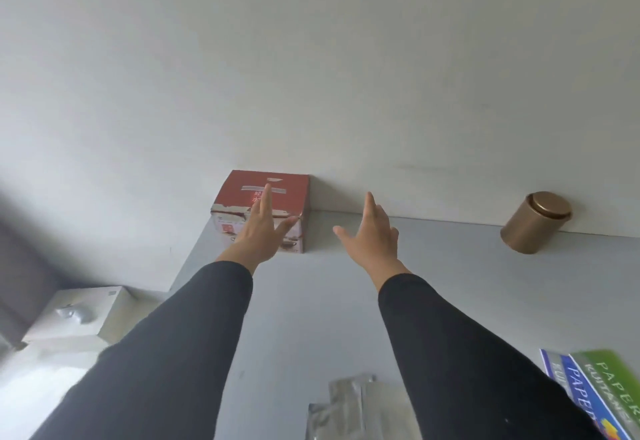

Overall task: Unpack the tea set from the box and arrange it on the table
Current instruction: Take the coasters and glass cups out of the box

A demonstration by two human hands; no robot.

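A red cardboard box [291,193] with tape across its closed top stands at the far left of the grey table [450,283], against the white wall. My left hand [261,231] is stretched out in front of the box with fingers apart, holding nothing; whether it touches the box is unclear. My right hand [375,235] is also open, fingers spread, a little to the right of the box and apart from it. Both arms wear black sleeves. No tea set pieces are visible.
A gold metal canister [535,223] stands against the wall at the back right. Silver foil pouches [349,408] lie near the front edge. Green and blue paper packs [602,391] sit at the front right. A white box [79,315] is below the table's left side.
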